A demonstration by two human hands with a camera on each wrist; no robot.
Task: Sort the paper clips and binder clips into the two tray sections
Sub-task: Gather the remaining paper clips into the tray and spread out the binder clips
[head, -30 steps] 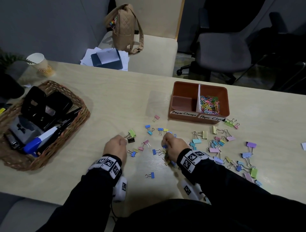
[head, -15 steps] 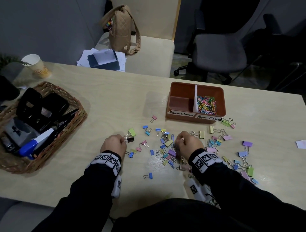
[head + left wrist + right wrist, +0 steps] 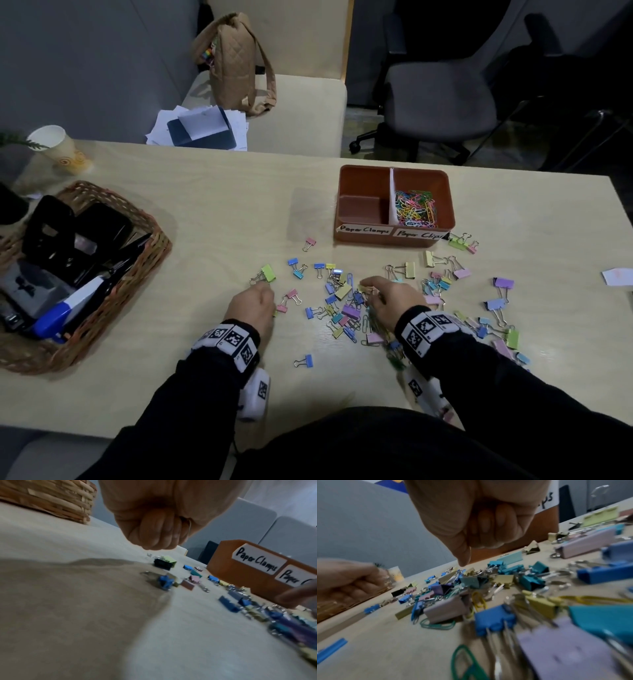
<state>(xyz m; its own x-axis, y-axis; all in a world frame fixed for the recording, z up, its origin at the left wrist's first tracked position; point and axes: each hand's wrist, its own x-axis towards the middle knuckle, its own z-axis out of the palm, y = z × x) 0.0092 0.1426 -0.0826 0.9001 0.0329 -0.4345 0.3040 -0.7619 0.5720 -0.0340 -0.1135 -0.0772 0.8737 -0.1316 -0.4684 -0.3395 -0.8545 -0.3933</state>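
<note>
Here the binder clips [image 3: 349, 310] lie scattered on the surface [image 3: 205, 212] in a loose band near the tray [image 3: 394, 240], running from left of centre out to the right edge, thickest around the right hand [image 3: 390, 301]. They point every way: some wire handles face the tray, some face the person, and no common long axis shows. A few stray paper clips [image 3: 436, 624] lie flat among them, tangled with the handles in the right wrist view.

The tray is brown with a white divider [image 3: 392, 195]. Its right section, labelled for paper clips, holds a coloured heap [image 3: 416, 209]; its left section [image 3: 363, 205], labelled "Paper Clamps", shows only bare floor.

The right hand is curled into a fist over the dense pile; whether it grips anything cannot be told. The left hand [image 3: 251, 306] is also curled, near a green binder clip [image 3: 268, 273], and the left wrist view shows a thin wire loop [image 3: 188, 526] pinched against the fingers [image 3: 157, 534], probably a clip handle.

Risks, as a judgement: because handles and paper clips interlock, lifting one binder clip may drag a paper clip along into the wrong section; a fistful carried across may shed pieces short of the tray wall.

Further out, a wicker basket [image 3: 144, 240] of office tools sits far left, with a paper cup [image 3: 58, 147] beyond it.
</note>
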